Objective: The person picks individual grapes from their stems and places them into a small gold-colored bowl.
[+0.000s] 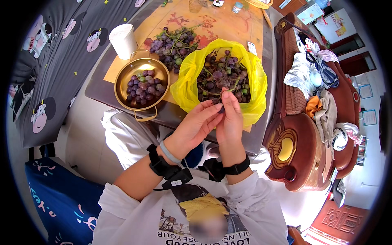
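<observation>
My left hand (199, 119) and my right hand (230, 113) meet at the near rim of a yellow plastic bag (257, 107). Between their fingertips is a dark grape (221, 109), mostly covered by the fingers. A thin stem shows by the right fingertips. Inside the open bag lie many purple and green grapes (229, 65) with stems. Left of the bag stands a gold-coloured two-handled pan (122, 92) holding loose purple grapes (144, 87) and a few green ones. Behind the pan, a heap of grape bunches (176, 46) rests on the table.
A white paper roll (123, 41) stands on the wooden table (211, 18) behind the pan. A small jar (237, 7) and a woven basket (258, 3) sit at the far end. To the right is a carved sofa (294, 147) with clothes. A dark blue bucket (194, 156) shows below my forearms.
</observation>
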`<state>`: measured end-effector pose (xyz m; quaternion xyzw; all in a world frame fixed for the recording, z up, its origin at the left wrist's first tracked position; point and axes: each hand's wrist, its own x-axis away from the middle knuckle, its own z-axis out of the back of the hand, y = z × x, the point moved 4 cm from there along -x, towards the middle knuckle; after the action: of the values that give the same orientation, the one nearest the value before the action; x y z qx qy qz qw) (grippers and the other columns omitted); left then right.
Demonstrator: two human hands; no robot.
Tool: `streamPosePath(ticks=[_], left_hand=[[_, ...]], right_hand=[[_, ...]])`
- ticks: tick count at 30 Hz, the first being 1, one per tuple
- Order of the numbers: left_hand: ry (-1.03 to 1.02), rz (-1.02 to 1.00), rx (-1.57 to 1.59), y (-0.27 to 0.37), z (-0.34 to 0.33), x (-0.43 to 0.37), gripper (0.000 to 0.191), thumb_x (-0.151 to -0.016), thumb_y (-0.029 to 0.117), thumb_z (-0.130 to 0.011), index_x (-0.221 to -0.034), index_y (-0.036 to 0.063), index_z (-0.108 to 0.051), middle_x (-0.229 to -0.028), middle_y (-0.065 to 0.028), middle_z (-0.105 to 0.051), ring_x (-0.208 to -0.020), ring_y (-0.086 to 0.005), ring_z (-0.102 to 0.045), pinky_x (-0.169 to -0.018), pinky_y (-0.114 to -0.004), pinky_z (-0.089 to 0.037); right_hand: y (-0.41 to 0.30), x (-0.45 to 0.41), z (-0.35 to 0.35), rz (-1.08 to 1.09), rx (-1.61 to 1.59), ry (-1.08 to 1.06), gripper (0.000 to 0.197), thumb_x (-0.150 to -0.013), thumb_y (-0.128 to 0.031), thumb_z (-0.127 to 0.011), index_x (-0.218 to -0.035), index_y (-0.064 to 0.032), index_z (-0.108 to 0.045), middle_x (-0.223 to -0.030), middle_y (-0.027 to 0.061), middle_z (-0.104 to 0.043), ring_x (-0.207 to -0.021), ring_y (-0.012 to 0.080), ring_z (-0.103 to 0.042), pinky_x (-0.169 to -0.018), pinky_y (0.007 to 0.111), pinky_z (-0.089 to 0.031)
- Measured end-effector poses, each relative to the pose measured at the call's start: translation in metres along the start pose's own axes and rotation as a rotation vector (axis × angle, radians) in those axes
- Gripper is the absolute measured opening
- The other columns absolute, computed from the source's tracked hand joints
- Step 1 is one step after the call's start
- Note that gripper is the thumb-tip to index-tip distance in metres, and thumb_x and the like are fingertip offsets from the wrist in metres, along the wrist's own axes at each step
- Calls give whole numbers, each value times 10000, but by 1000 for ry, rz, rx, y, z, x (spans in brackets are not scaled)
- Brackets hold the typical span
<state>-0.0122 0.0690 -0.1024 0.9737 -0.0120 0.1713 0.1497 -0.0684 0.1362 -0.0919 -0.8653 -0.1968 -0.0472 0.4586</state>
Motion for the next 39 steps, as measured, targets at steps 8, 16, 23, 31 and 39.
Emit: streamPosePath(ticks=[8, 16, 23, 31, 39], left_hand=[[59, -27, 25, 6, -5, 7, 187, -840, 111, -574, -1009, 59, -515, -946, -13, -565, -930, -129, -563, -827, -231, -469], [59, -22, -61, 9, -3, 12, 329, -830, 102, -582, -1117, 39, -434, -1000, -48, -547, -962, -143, -552, -858, -236, -459], [180, -836, -1004, 100, 45, 24, 390, -798, 3, -595, -1134, 43, -402, -962, -60, -579, -888, -124, -557, -773, -223, -459], [705, -851, -2065, 172, 97, 28, 476, -719, 63, -624, -1157, 83, -439, -872, -130, -598, -801, -323, -572, -687, -387, -467], [326, -988, -1740, 153, 16, 35, 272, -756, 68, -619, -1020, 42, -559, -969, -86, -597, -895, -213, -567, -764, -305, -452]], right_hand=[[-3, -1, 7, 124, 73, 11, 188, -835, -139, -607, -989, -32, -585, -1048, 12, -560, -907, 77, -483, -792, 205, -377], [-31, -11, 8, 249, 72, 131, 210, -861, -180, -573, -1021, -45, -574, -1047, 29, -575, -953, 85, -498, -844, 225, -370], [-55, -26, 20, 121, 105, 73, 223, -826, -204, -620, -1019, -94, -608, -1018, -24, -601, -853, 40, -476, -715, 203, -303], [-58, -35, 21, -81, 257, -162, 165, -827, -192, -605, -966, -103, -598, -1047, -10, -586, -953, 73, -477, -751, 233, -314], [-63, -25, 15, -211, 198, -367, 83, -855, -149, -558, -919, -99, -570, -1121, 25, -522, -1055, 148, -473, -806, 256, -355]])
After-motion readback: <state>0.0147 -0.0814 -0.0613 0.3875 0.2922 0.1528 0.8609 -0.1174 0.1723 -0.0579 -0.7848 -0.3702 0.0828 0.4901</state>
